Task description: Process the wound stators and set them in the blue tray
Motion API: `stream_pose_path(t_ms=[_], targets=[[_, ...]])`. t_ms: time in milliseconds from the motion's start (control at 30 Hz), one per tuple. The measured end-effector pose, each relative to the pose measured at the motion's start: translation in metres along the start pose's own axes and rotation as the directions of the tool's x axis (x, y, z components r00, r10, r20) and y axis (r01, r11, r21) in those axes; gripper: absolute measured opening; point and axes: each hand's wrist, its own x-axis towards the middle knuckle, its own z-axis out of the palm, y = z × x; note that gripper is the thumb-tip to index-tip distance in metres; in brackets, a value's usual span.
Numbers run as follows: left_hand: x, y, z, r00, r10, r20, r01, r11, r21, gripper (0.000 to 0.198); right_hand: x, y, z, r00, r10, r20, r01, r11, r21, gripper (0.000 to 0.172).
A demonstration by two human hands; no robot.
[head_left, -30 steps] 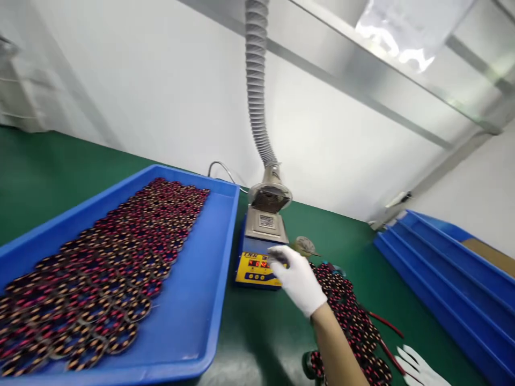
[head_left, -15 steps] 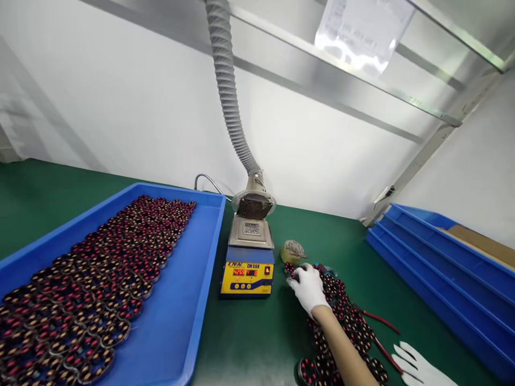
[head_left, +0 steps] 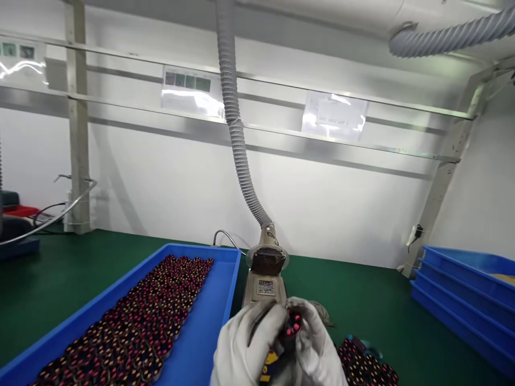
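My left hand and my right hand, both in white gloves, are together at the bottom centre. Between them is a small round part with red pieces, its rim gripped by the fingers of both hands. They are in front of the soldering station and hide most of its yellow panel. To the left, a blue tray holds rows of similar round parts. A pile of the same parts lies on the green table to the right of my right hand.
Behind the hands, a grey hose comes down to the station's metal hood. A round tin is partly hidden by my right hand. Stacked blue trays stand at the right.
The view has tilted up and turned. My right hand has left the pile and come to the centre with a round part. My left hand has come into view and meets it there.
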Motion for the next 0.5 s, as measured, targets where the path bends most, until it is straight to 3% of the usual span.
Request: stream_pose_path(t_ms=[100,200,333,400,500], targets=[[0.005,-0.008,0.008,0.990,0.118,-0.081,-0.125,0.989,-0.082,0.028,-0.004,-0.002,0.004,1.000,0.008,-0.017,-0.009,0.998,-0.064,0.036],[0.006,-0.014,0.007,0.992,0.128,0.014,-0.123,0.972,-0.200,0.025,-0.003,-0.008,-0.003,0.998,-0.059,-0.018,0.055,0.982,-0.181,0.033],[0.008,-0.018,0.002,0.979,0.171,0.108,-0.137,0.954,-0.268,0.023,0.002,-0.014,-0.016,0.979,-0.099,0.179,0.150,0.941,-0.304,0.011],[0.009,-0.020,0.001,0.967,0.235,0.097,-0.205,0.947,-0.249,0.024,0.005,-0.012,-0.016,0.964,-0.135,0.229,0.211,0.911,-0.353,0.003],[0.010,-0.024,0.000,0.947,0.316,0.060,-0.310,0.946,-0.091,0.020,0.008,-0.003,-0.012,0.975,-0.188,0.122,0.214,0.941,-0.262,0.012]])
